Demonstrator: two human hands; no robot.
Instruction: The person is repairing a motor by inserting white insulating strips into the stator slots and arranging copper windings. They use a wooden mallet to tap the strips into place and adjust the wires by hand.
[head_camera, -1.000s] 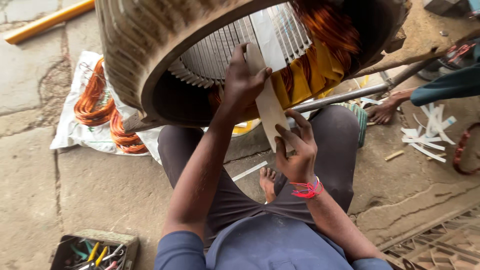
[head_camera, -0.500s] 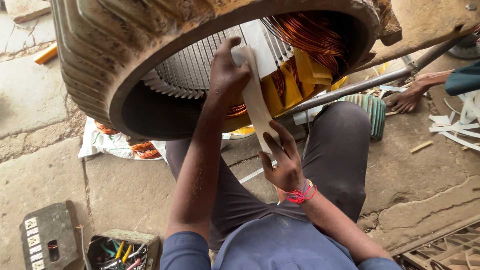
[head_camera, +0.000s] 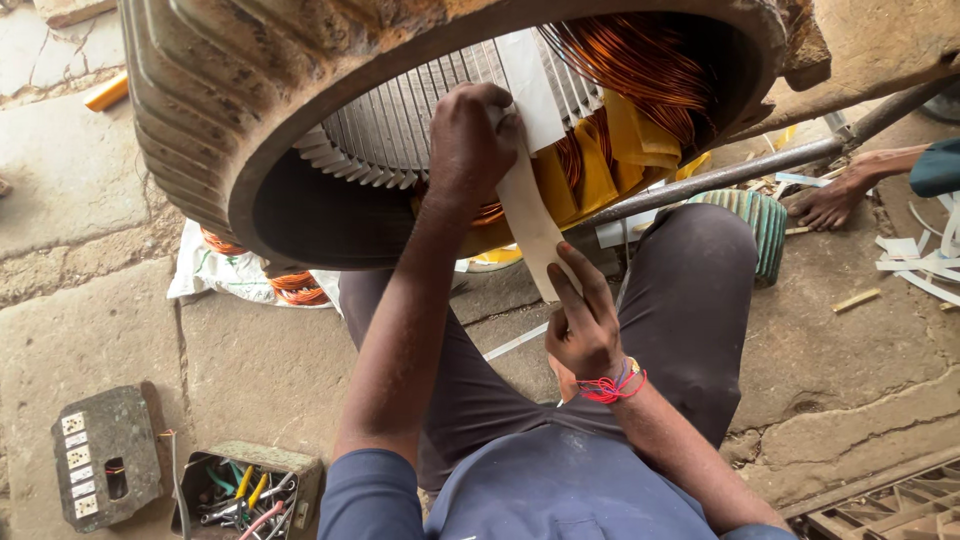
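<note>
Head view: left hand (head_camera: 470, 135) reaching up into big ribbed motor stator (head_camera: 330, 110), fingers closed around upper part of white insulation paper strip (head_camera: 530, 205), pressing it against slotted steel core (head_camera: 400, 125), probably for keeping paper lined up with one slot. Right hand (head_camera: 583, 325) lower and nearer, pinching bottom end of same strip between thumb and fingers, narrow grip, seemingly for holding strip straight and tight. Strip running from stator mouth down toward lap, upper end lying flat on core, just beside copper windings (head_camera: 640, 70) and yellow insulation sheets (head_camera: 610, 165) at right inside of housing. Stator lying on its side, open mouth turned to worker, likely for easy reach inside.

Red thread bracelet (head_camera: 610, 388) on right wrist. Steel rod (head_camera: 720, 178) passing under stator toward far right. At far right, other person's hand (head_camera: 830, 200) resting on ground near cut white paper strips (head_camera: 925, 260). At near left on ground, grey switch board (head_camera: 100, 470) with small white squares in column; beside it, open box of tools (head_camera: 250, 490) with coloured handles. White sack (head_camera: 225, 275) with copper coils under stator at left
</note>
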